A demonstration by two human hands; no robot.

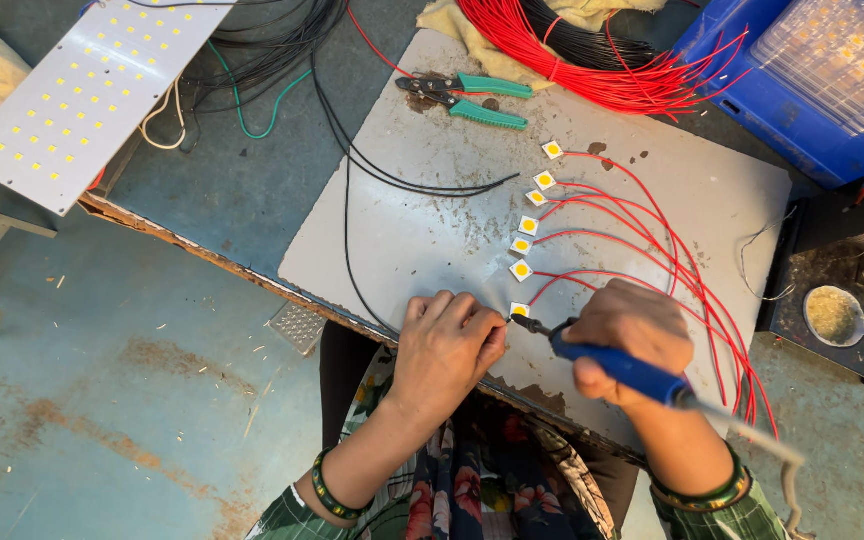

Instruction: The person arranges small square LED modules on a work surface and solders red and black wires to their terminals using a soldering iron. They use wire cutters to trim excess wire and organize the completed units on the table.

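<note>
Right hand (632, 330), low and right of centre, is wrapped tight round the blue handle of a soldering iron (612, 365), tip aimed left at a small square LED chip (519, 310) near the bottom edge of the grey metal sheet (432, 230). Left hand (447, 345) sits just beside it, fingers curled in and pinched close at the iron's tip; what they pinch is too small to tell, though a thin black wire (347, 250) runs down the sheet to that hand. Above the chip, a slanting row of more LED chips (529, 226) climbs toward the upper middle, each one trailing a red wire (672, 250) that loops off right. Top of the frame, green-handled pliers (472, 100) lie on the sheet, with a fat bundle of red wires (572, 60) just behind. Upper left, a white LED panel (82, 90) rests tilted. Upper right, a blue tray (762, 100); far right, a small white dish (834, 315) of yellowish paste
</note>
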